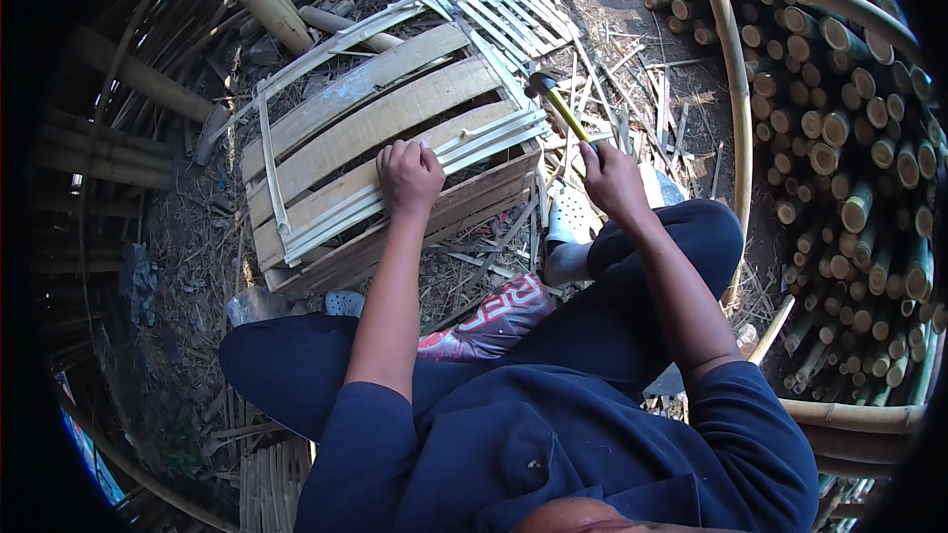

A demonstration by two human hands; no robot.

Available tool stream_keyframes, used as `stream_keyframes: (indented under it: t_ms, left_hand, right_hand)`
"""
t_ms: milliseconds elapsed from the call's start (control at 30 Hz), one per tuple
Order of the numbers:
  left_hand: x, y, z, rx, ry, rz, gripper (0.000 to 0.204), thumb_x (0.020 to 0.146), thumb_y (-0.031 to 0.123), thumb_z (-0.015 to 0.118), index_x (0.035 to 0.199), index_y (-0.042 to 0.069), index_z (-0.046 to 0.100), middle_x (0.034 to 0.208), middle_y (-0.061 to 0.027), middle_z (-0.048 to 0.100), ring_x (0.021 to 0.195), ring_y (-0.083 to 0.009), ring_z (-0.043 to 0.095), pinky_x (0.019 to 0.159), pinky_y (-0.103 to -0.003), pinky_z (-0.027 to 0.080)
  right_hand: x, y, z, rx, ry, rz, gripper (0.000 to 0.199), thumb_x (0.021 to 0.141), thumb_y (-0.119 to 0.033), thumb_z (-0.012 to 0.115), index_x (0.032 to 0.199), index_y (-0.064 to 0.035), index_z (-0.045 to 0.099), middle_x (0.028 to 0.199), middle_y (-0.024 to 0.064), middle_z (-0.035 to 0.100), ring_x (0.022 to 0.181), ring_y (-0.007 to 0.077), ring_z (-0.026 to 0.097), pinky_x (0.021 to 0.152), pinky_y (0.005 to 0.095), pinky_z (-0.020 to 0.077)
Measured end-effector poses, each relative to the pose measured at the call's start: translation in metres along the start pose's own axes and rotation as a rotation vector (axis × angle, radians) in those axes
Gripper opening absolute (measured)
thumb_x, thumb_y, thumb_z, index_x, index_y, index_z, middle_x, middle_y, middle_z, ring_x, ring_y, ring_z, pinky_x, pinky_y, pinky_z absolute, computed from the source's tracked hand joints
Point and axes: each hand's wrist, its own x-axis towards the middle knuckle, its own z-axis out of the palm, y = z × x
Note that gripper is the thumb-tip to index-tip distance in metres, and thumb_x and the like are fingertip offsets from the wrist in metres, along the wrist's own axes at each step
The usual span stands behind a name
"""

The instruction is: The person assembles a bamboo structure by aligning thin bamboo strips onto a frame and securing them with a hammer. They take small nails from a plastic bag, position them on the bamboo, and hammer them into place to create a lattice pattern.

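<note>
My left hand (410, 178) rests on the near edge of a wooden slatted crate (385, 109). Its fingers are curled closed, and what they may pinch is hidden. Beneath and beside it, several thin pale bamboo strips (489, 136) lie side by side along that edge. A thin strip frame (267, 143) spreads over the crate's top, with gaps between the wide boards. Off the crate's right end, my right hand (614, 181) grips the handle of a hammer (565, 115). The dark hammer head points away from me, above the ground near the crate's far right corner.
Cut bamboo poles (829, 128) are stacked at the right behind a curved bamboo rail (733, 69). A slatted bamboo panel (504, 10) lies beyond the crate. Strips and shavings litter the ground. A printed sack (509, 316) lies between my legs, near a white clog (570, 217).
</note>
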Motion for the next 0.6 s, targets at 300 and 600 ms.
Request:
stream_keyframes:
  t_ms: [300,600]
  left_hand:
    - [-0.003,-0.002,0.004,-0.066,-0.004,-0.041,0.026,0.088,0.01,0.059,0.063,0.003,0.057,0.072,-0.0154,0.056,0.072,-0.0362,0.054,0.069,-0.049,0.047]
    - [-0.001,-0.005,0.002,-0.161,-0.072,-0.176,0.031,0.093,0.013,0.058,0.064,0.001,0.061,0.077,-0.0147,0.06,0.077,-0.0369,0.058,0.073,-0.048,0.048]
  right_hand:
    - [-0.004,-0.019,-0.011,0.009,0.042,-0.038,0.042,0.104,-0.032,0.052,0.09,0.0054,0.065,0.075,0.032,0.064,0.074,0.0522,0.063,0.07,0.0569,0.0489]
    - [-0.007,-0.009,0.002,-0.071,0.002,-0.003,0.048,0.104,-0.036,0.049,0.089,0.0067,0.066,0.081,0.0343,0.065,0.083,0.0524,0.064,0.079,0.0578,0.0483]
